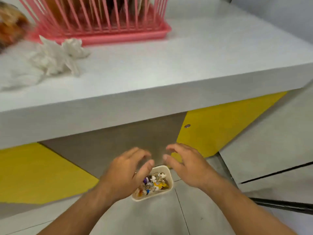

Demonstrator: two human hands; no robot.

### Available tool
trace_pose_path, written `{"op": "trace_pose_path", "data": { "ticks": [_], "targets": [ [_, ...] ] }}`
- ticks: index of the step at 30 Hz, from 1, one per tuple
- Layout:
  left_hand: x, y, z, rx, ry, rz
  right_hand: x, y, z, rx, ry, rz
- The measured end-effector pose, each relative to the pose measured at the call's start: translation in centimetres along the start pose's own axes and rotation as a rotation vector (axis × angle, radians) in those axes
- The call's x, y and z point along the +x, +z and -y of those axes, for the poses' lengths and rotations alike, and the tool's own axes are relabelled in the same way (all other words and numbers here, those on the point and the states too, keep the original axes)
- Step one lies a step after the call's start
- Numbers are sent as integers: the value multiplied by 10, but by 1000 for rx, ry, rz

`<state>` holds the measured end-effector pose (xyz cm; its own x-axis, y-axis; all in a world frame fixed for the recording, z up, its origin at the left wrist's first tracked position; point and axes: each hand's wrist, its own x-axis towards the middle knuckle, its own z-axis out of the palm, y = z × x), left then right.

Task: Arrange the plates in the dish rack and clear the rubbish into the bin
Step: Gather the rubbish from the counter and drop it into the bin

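Cream bin point(169, 174) on the floor sits under both empty, spread hands point(125, 173) point(188, 167); crumpled tissue point(57, 58) left on the counter point(169, 65) risks being forgotten

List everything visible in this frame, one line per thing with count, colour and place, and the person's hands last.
dish rack: one, pink, back of the table top; contents blurred
crumpled paper: one wad, white, on the table in front of the rack
blurred object: one, orange-brown, table's far left edge; cannot identify
table: one, white top, yellow panels beneath
bin: one, cream, on the floor below the table edge, holding mixed rubbish
left hand: open, empty, over the bin
right hand: open, empty, just right of the bin
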<state>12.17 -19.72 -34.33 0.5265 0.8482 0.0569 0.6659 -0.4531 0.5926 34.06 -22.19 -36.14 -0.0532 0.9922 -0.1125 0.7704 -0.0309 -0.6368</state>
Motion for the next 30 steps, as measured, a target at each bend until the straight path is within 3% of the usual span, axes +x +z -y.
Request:
{"op": "trace_pose_path", "data": {
  "ticks": [6, 12, 30],
  "targets": [
    [9, -112, -85, 10, 74, -134, -24, -105, 84, 19, -69, -143],
    [8, -172, -107, 2, 104, -205, -18, -147, 139, 24, -134, -192],
    [12, -322, 30, -29, 217, -211, 67, -76, 292, -124, -41, -253]
  ]
}}
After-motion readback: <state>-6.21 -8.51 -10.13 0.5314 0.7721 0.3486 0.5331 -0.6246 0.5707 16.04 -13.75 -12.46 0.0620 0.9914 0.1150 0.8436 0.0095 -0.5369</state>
